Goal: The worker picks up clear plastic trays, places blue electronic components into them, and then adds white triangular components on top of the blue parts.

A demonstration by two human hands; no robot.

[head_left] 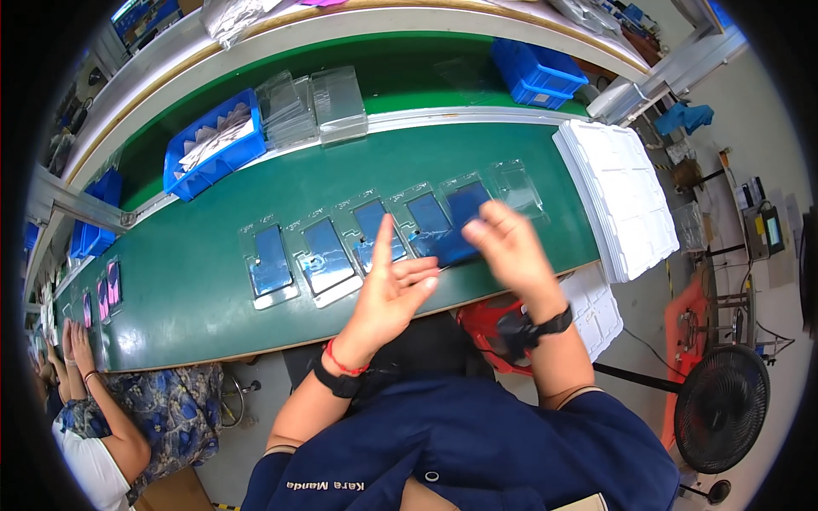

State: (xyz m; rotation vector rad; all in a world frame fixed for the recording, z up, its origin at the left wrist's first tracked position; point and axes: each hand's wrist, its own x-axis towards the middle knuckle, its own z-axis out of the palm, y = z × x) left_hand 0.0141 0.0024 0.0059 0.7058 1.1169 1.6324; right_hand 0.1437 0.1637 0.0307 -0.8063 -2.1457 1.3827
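A row of clear plastic trays (313,294) lies across the green bench, several with a flat, phone-sized dark blue panel (273,258) in them. Fingers of my right hand (514,251), smeared by motion, are closed at the edge of another dark blue panel (456,247), which is tilted in front of the row. My left hand (388,298) is open with its index finger stretched out over a tray. Its other fingertips are near the lower left corner of that panel; whether they touch it I cannot tell. A further clear tray (517,189) lies at the row's right end.
Stacked white trays (626,200) stand at the bench's right end. At the back are a blue bin (215,145) of pale sheets, stacked clear trays (339,98) and more blue bins (537,72). A co-worker's hands (78,347) are at the far left. A black fan (722,409) stands right.
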